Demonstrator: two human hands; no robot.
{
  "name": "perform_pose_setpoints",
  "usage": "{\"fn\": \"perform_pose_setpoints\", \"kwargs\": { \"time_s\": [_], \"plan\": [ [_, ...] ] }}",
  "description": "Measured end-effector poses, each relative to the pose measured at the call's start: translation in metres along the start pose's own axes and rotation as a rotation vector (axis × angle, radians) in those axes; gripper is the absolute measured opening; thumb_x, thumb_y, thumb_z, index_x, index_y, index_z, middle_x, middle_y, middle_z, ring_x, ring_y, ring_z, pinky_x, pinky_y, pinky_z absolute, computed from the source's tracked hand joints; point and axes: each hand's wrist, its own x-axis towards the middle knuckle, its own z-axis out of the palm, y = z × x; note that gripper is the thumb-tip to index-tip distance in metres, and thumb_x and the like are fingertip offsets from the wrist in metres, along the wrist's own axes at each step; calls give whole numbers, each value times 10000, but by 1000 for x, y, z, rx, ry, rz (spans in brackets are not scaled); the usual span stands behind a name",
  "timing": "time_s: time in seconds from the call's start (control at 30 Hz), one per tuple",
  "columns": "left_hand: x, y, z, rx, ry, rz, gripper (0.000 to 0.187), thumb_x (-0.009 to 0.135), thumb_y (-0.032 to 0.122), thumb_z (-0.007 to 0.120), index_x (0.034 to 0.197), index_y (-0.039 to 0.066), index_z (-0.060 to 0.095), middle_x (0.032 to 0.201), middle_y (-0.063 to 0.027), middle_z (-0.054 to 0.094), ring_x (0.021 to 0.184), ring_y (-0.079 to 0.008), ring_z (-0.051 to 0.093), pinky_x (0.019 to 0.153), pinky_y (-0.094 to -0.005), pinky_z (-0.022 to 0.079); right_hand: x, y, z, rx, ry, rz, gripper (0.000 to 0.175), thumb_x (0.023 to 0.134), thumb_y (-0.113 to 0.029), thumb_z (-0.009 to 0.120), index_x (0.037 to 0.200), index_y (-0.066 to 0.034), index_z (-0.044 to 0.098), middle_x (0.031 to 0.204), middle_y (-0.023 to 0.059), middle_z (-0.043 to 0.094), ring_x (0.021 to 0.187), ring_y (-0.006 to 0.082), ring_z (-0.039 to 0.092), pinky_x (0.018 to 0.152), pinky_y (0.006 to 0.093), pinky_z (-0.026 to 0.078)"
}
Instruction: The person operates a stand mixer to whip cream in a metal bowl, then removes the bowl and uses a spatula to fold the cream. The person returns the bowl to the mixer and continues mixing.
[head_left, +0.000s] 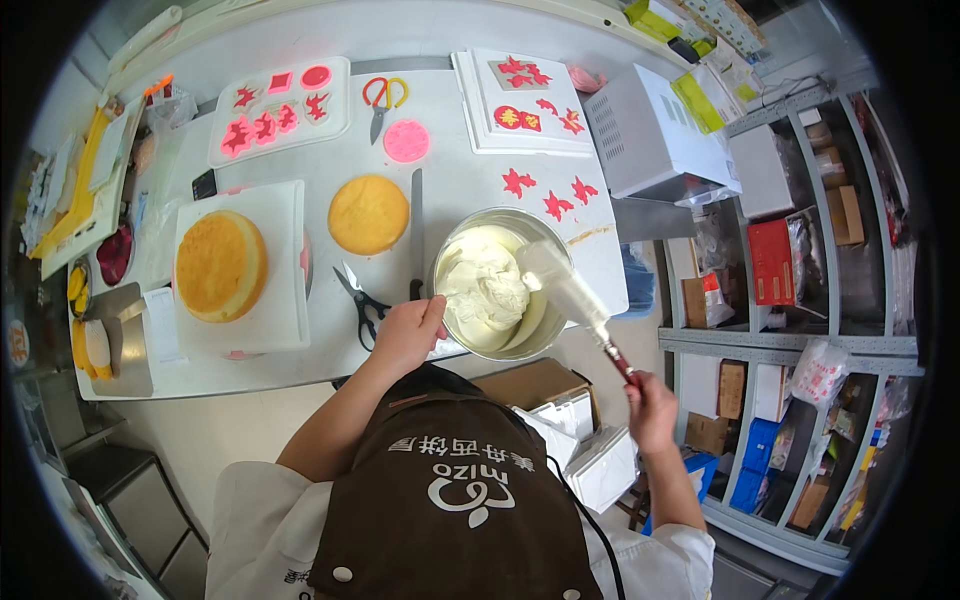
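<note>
My left hand (409, 331) grips the near-left rim of a steel mixing bowl (551, 330), with the thumb over the edge. Pale whipped cream (484, 289) is heaped inside it. In my right hand (651, 409) is the dark red handle of a spatula (571, 289), whose wide, blurred blade reaches over the bowl's right side. Cream clings to that blade. Left of the bowl lie a long knife (417, 217), partly behind the bowl, and black-handled scissors (364, 304). One round sponge cake layer (369, 214) rests on the table; a thicker sponge cake (217, 266) sits on a white board (289, 300).
Pink silicone moulds (262, 126) fill a white tray (341, 97) at the back left. Red decorations (517, 182) lie beyond the bowl, below a white board (480, 97). A white appliance (645, 135) borders the table's right. Metal shelving (787, 337) stands further right; a cardboard box (525, 379) is below the table.
</note>
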Motion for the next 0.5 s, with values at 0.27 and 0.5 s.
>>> {"fn": "perform_pose_setpoints", "kwargs": {
  "time_s": [0.27,0.5],
  "plan": [
    [10,-5,5,-54,18,-62,654,1098,492,406,752,8,679,583,-58,595,570,-176,584,608,-347,462,12,32,40,216,-48,183,222,1044,-271,649,959,-67,671,688,111,646,582,262,628,558,355,474],
    [-21,-44,0,-344,-4,-169,673,1120,537,339,874,23,696,682,-39,617,666,-124,581,643,-259,444,159,77,79,797,-272,292,539,1133,-419,419,772,-62,600,625,-20,526,562,73,466,535,272,386]
  ]
}}
